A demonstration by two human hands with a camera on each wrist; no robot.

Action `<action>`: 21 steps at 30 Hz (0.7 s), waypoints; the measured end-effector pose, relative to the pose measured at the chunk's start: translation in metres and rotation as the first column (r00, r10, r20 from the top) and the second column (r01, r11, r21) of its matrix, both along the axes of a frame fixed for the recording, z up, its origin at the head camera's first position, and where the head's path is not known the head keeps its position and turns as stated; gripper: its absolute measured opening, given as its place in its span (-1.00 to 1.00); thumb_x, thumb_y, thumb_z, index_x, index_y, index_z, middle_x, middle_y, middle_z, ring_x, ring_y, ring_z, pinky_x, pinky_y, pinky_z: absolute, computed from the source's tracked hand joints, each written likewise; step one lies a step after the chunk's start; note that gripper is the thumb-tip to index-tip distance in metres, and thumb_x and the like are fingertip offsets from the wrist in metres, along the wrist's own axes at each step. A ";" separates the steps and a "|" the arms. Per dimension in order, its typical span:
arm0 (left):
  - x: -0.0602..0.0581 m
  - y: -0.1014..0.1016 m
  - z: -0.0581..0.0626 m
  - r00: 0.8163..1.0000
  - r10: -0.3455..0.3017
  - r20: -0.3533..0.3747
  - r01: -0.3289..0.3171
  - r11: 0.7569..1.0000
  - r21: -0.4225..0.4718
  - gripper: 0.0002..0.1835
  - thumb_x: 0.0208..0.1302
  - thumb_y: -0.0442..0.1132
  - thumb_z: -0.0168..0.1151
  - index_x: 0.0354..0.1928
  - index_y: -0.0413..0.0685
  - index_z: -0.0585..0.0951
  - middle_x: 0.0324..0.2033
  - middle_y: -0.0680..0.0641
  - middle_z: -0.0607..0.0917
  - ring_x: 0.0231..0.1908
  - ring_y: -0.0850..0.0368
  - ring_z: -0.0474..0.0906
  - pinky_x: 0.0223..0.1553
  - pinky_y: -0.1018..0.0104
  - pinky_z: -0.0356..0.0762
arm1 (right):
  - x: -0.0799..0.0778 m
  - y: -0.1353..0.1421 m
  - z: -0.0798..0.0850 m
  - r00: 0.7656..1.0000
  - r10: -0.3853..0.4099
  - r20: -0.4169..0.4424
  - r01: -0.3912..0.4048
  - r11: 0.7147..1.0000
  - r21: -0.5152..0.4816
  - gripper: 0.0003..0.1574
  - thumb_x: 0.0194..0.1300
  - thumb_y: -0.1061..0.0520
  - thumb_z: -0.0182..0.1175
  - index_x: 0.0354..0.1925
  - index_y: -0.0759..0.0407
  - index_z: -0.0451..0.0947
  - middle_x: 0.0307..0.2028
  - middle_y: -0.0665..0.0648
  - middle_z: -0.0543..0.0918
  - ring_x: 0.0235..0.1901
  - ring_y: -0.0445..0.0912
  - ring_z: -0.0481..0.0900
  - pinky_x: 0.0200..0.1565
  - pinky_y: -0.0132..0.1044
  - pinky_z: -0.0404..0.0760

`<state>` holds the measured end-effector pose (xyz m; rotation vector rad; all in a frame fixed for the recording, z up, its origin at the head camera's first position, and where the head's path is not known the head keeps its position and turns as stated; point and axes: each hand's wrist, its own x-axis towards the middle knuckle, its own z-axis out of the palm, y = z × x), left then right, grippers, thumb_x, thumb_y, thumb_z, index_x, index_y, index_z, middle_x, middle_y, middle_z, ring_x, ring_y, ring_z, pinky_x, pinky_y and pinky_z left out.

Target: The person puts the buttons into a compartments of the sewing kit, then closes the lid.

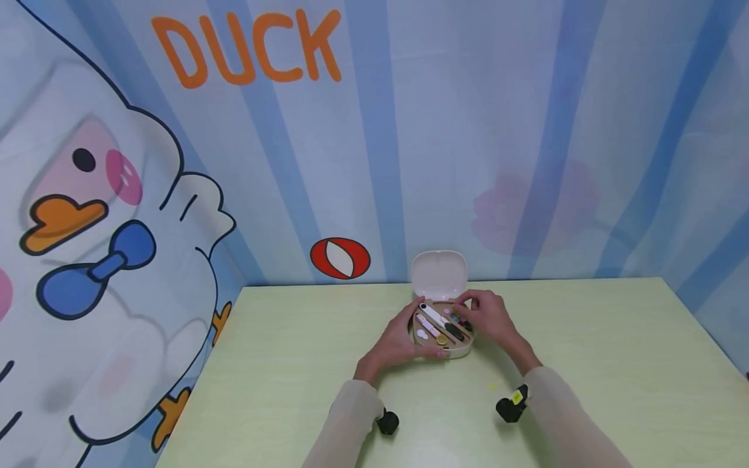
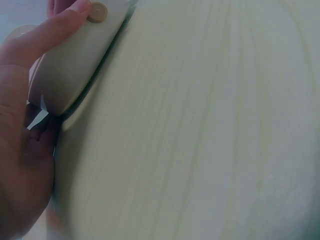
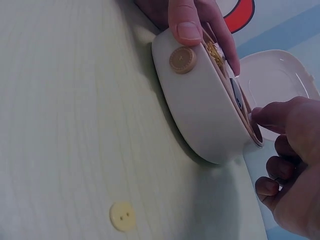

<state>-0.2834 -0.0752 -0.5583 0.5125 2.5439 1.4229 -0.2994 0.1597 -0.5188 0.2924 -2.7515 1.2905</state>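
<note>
An open white sewing box (image 1: 459,352) stands near the back of the table, its lid (image 1: 440,273) tipped up behind. Inside lie a white tool with a dark end (image 1: 434,315), a pink-and-white tool (image 1: 428,325), a gold round piece (image 1: 441,339) and several small coloured pieces (image 1: 462,320) at the right. My left hand (image 1: 398,339) grips the box from its left, thumb on the front wall beside a tan button (image 3: 182,60). My right hand (image 1: 488,316) reaches in at the back right, fingers curled; whether the fingertips pinch anything is hidden.
A pale yellow button (image 3: 122,216) lies on the table (image 1: 292,364) in front of the box. Behind the table hangs a blue striped cloth (image 1: 445,130) with a duck print. Black wrist cameras (image 1: 511,408) hang below both sleeves.
</note>
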 end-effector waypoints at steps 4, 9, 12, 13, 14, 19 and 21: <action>0.000 0.000 0.001 1.000 -0.002 0.001 0.002 1.000 -0.003 0.30 -0.10 0.29 0.66 0.65 0.39 0.07 0.55 0.14 0.25 0.50 0.07 0.20 0.46 -0.15 0.23 | -0.001 -0.002 -0.002 1.000 -0.014 0.014 0.014 1.000 0.009 -0.80 0.40 0.10 0.39 -0.19 0.24 0.74 -0.65 0.00 0.37 -0.63 -0.14 0.29 -0.59 -0.34 0.21; 0.001 0.001 0.001 1.000 -0.006 -0.004 0.006 1.000 -0.001 0.30 -0.09 0.27 0.66 0.65 0.39 0.08 0.55 0.14 0.26 0.49 0.06 0.21 0.46 -0.14 0.24 | -0.001 -0.003 -0.004 1.000 -0.031 0.004 0.031 0.999 0.024 -0.82 0.39 0.11 0.40 -0.19 0.22 0.75 -0.64 0.01 0.40 -0.62 -0.13 0.31 -0.58 -0.34 0.22; 0.001 0.000 0.001 1.000 -0.011 -0.006 0.011 1.000 -0.002 0.29 -0.09 0.26 0.66 0.65 0.38 0.08 0.55 0.14 0.26 0.49 0.07 0.21 0.45 -0.13 0.24 | -0.001 -0.003 -0.006 0.999 -0.034 -0.013 0.034 0.999 0.029 -0.84 0.38 0.12 0.40 -0.20 0.22 0.76 -0.64 0.01 0.42 -0.62 -0.13 0.32 -0.58 -0.33 0.23; 0.000 0.000 0.000 1.000 -0.012 -0.008 0.012 1.000 -0.005 0.29 -0.09 0.26 0.66 0.65 0.38 0.08 0.55 0.14 0.26 0.49 0.07 0.21 0.45 -0.13 0.24 | -0.001 -0.003 -0.006 0.999 -0.033 -0.019 0.033 0.999 0.028 -0.84 0.38 0.13 0.40 -0.19 0.22 0.76 -0.64 0.00 0.43 -0.62 -0.13 0.32 -0.58 -0.33 0.23; 0.000 0.000 0.001 1.000 -0.014 -0.011 0.014 1.000 -0.004 0.30 -0.08 0.26 0.67 0.65 0.37 0.07 0.55 0.13 0.26 0.49 0.08 0.21 0.46 -0.13 0.24 | 0.000 -0.003 -0.007 0.999 -0.032 -0.025 0.033 0.999 0.027 -0.85 0.38 0.14 0.39 -0.19 0.22 0.77 -0.64 0.00 0.43 -0.62 -0.12 0.32 -0.58 -0.33 0.23; 0.000 -0.001 0.002 0.999 -0.028 -0.030 0.028 1.000 -0.002 0.30 -0.06 0.22 0.67 0.66 0.30 0.07 0.55 0.11 0.26 0.49 0.10 0.21 0.46 -0.09 0.24 | 0.002 -0.003 -0.005 0.999 -0.022 -0.045 0.022 1.000 0.017 -0.80 0.41 0.14 0.36 -0.13 0.26 0.79 -0.66 -0.03 0.45 -0.64 -0.13 0.32 -0.60 -0.34 0.22; 0.000 -0.001 0.003 0.999 -0.031 -0.031 0.031 1.000 0.002 0.30 -0.06 0.22 0.67 0.66 0.30 0.06 0.55 0.11 0.26 0.48 0.10 0.21 0.46 -0.08 0.24 | 0.004 -0.002 -0.003 0.999 -0.020 -0.050 0.020 1.000 0.011 -0.78 0.41 0.13 0.36 -0.11 0.27 0.79 -0.68 -0.03 0.43 -0.65 -0.13 0.30 -0.60 -0.34 0.20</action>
